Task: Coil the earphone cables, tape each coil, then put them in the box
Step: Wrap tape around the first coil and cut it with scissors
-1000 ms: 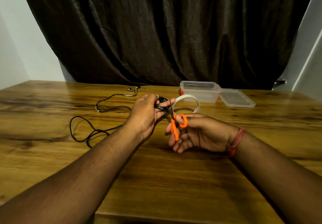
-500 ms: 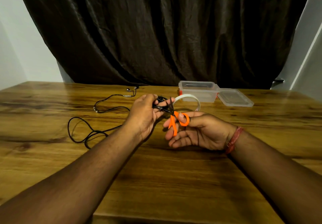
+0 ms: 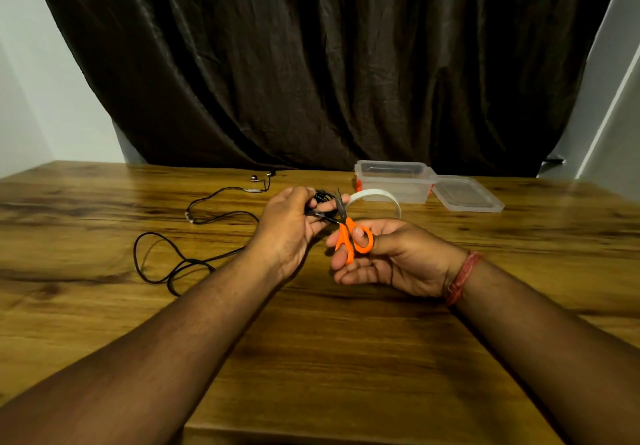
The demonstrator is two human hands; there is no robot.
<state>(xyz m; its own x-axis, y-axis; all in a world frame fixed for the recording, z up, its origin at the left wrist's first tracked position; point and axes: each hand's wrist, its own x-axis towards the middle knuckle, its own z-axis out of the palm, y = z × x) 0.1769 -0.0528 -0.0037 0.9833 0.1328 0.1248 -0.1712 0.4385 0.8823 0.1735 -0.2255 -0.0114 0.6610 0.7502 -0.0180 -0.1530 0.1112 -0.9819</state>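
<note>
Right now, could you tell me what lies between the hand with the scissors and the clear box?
In the head view, the white tape roll lies between the right hand and the box.

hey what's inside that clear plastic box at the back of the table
The clear box stands open, its lid lying beside it. Nothing shows through its walls or top, though the tape roll covers part of its lower front, so its floor is not fully visible.
</note>
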